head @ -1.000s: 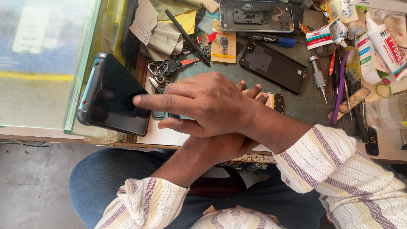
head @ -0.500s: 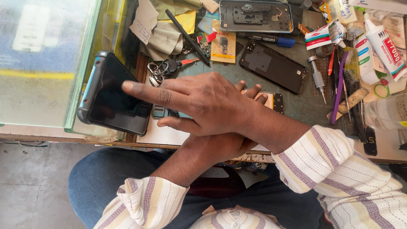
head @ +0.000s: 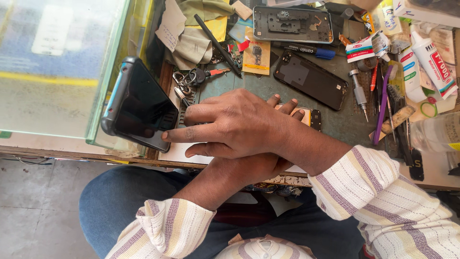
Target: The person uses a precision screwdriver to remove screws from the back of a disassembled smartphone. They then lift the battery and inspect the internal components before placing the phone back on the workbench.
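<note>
Evidently the smartphone is leaned against the glass case so its screen can be tapped by the right hand, index extended, grasping nothing, while the left hand, crossed underneath, has an indiscernible grip.

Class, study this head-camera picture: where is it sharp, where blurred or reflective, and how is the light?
Head view: even, soft light with faint shadows; the right hand and black phone are sharp; the glass case shows hazy, washed-out reflections; the striped sleeve at the lower edge looks stretched by the wide lens.
</note>
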Available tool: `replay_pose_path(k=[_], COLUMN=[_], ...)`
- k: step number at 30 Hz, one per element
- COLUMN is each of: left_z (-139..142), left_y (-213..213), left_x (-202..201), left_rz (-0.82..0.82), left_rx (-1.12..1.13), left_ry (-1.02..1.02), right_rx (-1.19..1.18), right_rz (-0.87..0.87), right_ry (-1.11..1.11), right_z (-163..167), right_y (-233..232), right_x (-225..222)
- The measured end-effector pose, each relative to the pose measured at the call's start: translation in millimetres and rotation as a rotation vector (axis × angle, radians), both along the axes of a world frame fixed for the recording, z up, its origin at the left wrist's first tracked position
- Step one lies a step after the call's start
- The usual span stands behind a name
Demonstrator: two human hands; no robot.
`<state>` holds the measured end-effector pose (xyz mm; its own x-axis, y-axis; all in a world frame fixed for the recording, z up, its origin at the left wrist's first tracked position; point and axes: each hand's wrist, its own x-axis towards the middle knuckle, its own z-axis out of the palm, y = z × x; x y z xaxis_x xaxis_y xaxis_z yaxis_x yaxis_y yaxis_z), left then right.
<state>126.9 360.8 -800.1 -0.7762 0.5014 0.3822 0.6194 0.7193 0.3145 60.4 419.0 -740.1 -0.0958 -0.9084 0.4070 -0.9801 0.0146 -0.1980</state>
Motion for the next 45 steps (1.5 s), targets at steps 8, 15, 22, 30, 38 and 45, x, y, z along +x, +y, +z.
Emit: replay_pose_path(k=[8, 15, 22, 30, 38, 45], left_z=[-0.2, -3.5, -4.5, -7.4, -12.5, -11.8], left_y=[-10.0, -9.6, -6.0, -5.9, -8.6, -8.6], left_x=[8.3, 7.1, 3.1, 4.5, 1.5, 4.1], left_rz=[0.01, 0.011, -0.029, -0.012, -0.023, 0.005], left_rx=[-0.042, -0.099, -0.096, -0.091, -0.059, 0.024], left_ry=[-0.003, -0.011, -0.095, -0.017, 0.026, -0.001], right_rx=[0.068, 0.144, 0.128, 0.11, -0.003, -0.061], right_rz=[-0.015, -0.022, 0.002, -0.083, -0.183, -0.187], right_ry=[-0.034, 0.002, -0.002, 0.004, 0.059, 0.066], right_z=[3.1, 4.3, -4.0, -2.2, -5.2, -5.3], right_y=[-10.9, -16.2, -16.2, -8.8, -9.9, -7.4], right_x=[8.0, 12.7, 12.0, 7.8, 3.6, 2.6])
